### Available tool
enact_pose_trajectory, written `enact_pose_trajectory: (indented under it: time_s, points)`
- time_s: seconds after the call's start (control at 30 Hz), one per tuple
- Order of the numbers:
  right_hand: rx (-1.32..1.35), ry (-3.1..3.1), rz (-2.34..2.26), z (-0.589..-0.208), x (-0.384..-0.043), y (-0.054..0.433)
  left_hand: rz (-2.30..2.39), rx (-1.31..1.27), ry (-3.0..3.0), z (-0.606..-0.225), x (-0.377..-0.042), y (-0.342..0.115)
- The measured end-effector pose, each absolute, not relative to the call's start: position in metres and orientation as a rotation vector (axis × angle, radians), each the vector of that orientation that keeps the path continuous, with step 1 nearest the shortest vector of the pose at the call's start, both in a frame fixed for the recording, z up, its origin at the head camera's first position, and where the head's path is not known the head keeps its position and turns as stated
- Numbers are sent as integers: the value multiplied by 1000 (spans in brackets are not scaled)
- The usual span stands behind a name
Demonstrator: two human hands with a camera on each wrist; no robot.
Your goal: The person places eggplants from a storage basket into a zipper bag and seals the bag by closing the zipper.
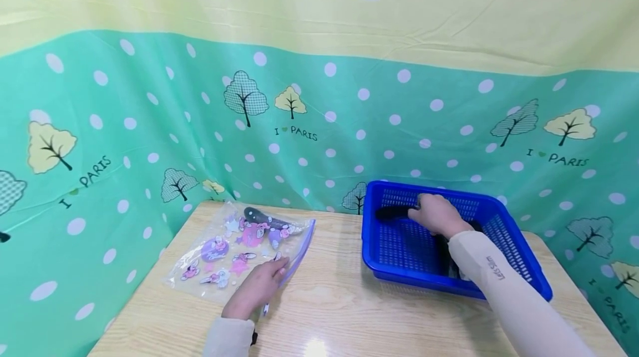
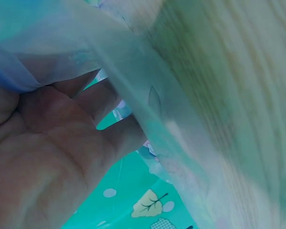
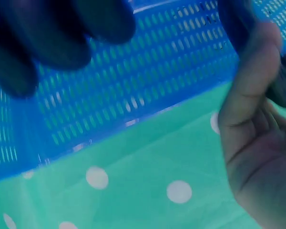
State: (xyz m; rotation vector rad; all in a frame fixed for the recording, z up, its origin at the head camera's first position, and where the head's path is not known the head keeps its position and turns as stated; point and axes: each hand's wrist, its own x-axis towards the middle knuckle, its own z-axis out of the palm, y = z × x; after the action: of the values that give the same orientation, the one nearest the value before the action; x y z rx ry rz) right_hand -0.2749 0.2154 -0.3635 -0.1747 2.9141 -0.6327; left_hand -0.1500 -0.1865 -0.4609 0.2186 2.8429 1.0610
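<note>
My left hand (image 1: 257, 289) pinches the purple-edged opening of a clear zip bag (image 1: 216, 248) printed with pink and purple cartoon figures. In the left wrist view, the bag's film (image 2: 148, 95) covers part of the fingers. Inside the bag lies a long dark object (image 1: 269, 220) with a rounded end. My right hand (image 1: 440, 215) reaches into a blue plastic basket (image 1: 368, 246) and grips a long black object (image 1: 392, 212), whose dark body (image 3: 234, 24) shows beside the thumb in the right wrist view. Its exact kind cannot be told.
Several dark, round-ended objects (image 3: 107, 21) lie in the basket, partly hidden by the right forearm in the head view. Both bag and basket rest on a light wooden table (image 1: 329, 290). A green and yellow patterned curtain (image 1: 309, 168) hangs behind and at the sides.
</note>
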Motion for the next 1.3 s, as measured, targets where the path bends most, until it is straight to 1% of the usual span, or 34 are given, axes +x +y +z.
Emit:
enact_pose_trajectory:
  time_s: [0.13,0.23,0.5,0.7,1.07,1.2,1.3]
  points:
    - [-247,2936,-855,-366,-278,212,1054,219,2847,-461,-150,-186]
    - [-262,2909,-937,-370,-281,210,1050,220,2847,-460,-150,-186]
    - [-271,2866,-843,-373,-288,207,1070,227,2843,-460,-151,-187]
    - [-246,2857,-767,-375,-287,204,1058,231,2844,-459,-152,-188]
    - [-271,2818,-862,-381,-287,211,1075,224,2846,-459,-150,-188]
    - [-251,2822,-912,-374,-286,215,1080,254,2849,-458,-150,-189]
    - [-241,2824,-956,-362,-281,216,1078,254,2851,-458,-150,-189]
